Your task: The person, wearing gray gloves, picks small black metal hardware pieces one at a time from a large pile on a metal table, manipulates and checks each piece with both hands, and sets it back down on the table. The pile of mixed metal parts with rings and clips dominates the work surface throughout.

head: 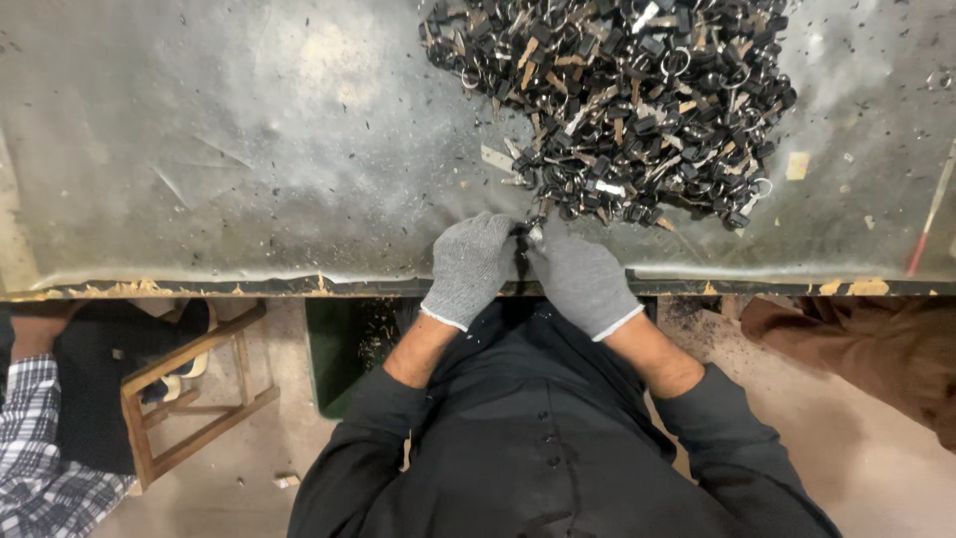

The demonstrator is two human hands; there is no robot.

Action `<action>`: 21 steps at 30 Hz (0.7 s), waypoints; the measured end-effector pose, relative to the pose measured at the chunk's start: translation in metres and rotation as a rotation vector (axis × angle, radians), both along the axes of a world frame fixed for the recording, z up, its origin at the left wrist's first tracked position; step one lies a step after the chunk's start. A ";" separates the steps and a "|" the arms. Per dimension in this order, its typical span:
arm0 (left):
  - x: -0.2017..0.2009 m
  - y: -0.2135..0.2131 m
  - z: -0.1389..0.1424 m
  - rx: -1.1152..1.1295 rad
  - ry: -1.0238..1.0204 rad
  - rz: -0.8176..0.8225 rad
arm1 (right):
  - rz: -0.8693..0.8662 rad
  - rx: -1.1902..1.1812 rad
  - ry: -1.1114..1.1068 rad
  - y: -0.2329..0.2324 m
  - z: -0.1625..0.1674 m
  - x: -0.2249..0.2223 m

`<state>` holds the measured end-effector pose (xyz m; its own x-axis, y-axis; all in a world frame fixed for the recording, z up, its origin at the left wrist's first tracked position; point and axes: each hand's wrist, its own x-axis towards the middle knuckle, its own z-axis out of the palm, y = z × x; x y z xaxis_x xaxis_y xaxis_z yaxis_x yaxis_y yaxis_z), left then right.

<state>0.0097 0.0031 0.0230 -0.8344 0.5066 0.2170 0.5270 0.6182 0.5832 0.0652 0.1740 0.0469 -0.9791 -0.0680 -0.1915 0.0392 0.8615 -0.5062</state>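
Both hands wear grey knit gloves and meet at the near edge of the bench (199,149), a worn grey metal sheet scattered with dark specks. The left hand (470,264) and the right hand (581,276) are pressed close together, fingertips pinched on a small black piece with a ring (528,239) held between them; it seems to be one item from the heap, though the gloves hide most of it. Just beyond the fingertips, on the far right part of the bench, lies a large heap of small black parts with metal rings (617,100), mixed with tan strips. The near tip of the heap almost touches the held piece.

A thin stick with a red end (928,224) lies at the right edge of the bench. Below the bench on the left stands a wooden stool (194,399), beside someone else's checked sleeve (35,448). A green bin (344,349) sits under the bench edge, just left of the person's dark-clothed body.
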 end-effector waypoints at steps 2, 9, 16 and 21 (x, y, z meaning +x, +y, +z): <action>0.004 0.001 0.001 -0.016 0.023 -0.015 | -0.024 0.205 -0.056 -0.003 0.001 0.004; 0.004 -0.002 0.003 -0.023 0.040 -0.033 | 0.134 -0.063 -0.035 0.020 0.011 -0.009; 0.008 0.002 -0.003 -0.106 0.063 -0.074 | 0.029 0.298 0.074 -0.001 0.005 0.004; 0.008 -0.001 -0.001 -0.048 0.071 -0.078 | 0.085 0.095 -0.021 0.011 0.009 -0.006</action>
